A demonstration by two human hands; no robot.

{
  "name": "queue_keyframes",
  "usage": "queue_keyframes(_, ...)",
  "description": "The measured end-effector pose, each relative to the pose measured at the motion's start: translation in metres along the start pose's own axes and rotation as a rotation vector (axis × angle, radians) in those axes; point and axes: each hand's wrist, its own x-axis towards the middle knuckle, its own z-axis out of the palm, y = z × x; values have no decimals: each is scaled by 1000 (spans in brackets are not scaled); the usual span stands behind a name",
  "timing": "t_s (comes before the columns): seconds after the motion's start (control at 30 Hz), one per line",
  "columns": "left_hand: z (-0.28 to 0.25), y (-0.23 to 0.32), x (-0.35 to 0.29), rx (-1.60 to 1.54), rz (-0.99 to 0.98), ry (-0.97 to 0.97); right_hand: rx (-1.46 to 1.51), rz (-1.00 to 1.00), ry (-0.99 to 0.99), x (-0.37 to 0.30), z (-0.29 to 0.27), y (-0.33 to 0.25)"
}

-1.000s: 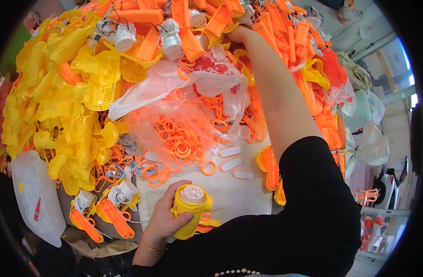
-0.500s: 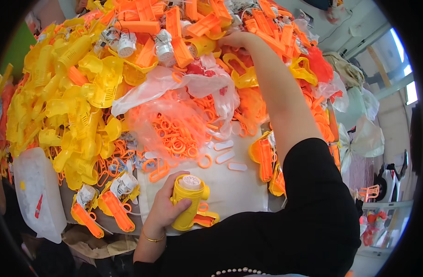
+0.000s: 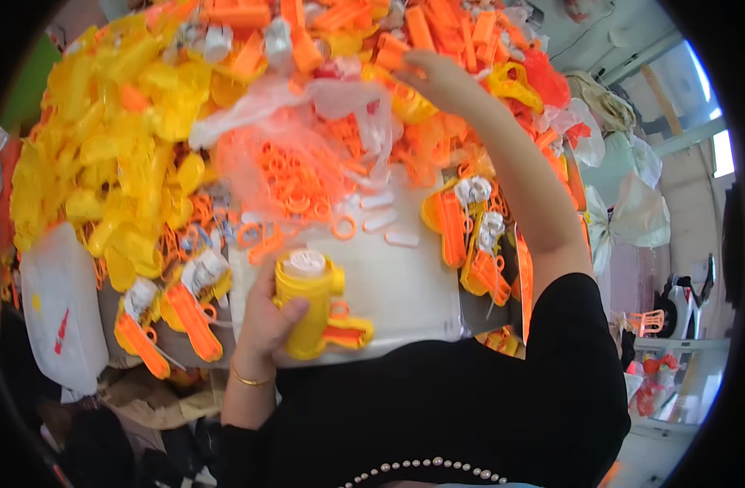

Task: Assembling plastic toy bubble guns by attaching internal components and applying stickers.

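Observation:
My left hand [image 3: 262,317] is closed around a yellow plastic toy housing [image 3: 309,313], upright near the front edge of the work surface. A pale round grille [image 3: 307,261] sits in its top, and a short yellow stub juts from its side. Just right of it lies a yellow and orange toy piece [image 3: 348,332]. My right arm stretches over the heap, and my right hand [image 3: 437,80] is at its far part, beside an orange plastic part [image 3: 393,53]. Motion blurs those fingers, so whether they grip that part is unclear.
Yellow shells [image 3: 128,163] heap at left. Orange rings [image 3: 295,183] lie under thin plastic film, with white oval pieces [image 3: 379,220] nearby. Half-assembled toy guns [image 3: 193,309] stand left, others [image 3: 470,236] right. A translucent bin [image 3: 63,309] is at far left.
My right hand has drawn back slightly to the right from the heap. My left hand still holds the yellow housing. The whole view has shifted a little.

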Motion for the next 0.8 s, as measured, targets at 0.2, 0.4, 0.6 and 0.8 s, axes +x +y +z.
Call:
queue_keyframes(0.2, -2, 21, -26, 224, 210, 219, 876, 76, -577, -122, -39, -142)
queue_keyframes(0.4, -14, 15, -45, 326, 275, 277, 395, 13, -377, -180, 33, -148)
queue_keyframes(0.6, -11, 3, -53, 308, 225, 230, 99, -166, -277, -204, 35, -160)
queue_keyframes(0.8, 30, 10, -39, 298, 158, 23, 994, -6, -214, -179, -10, -158)
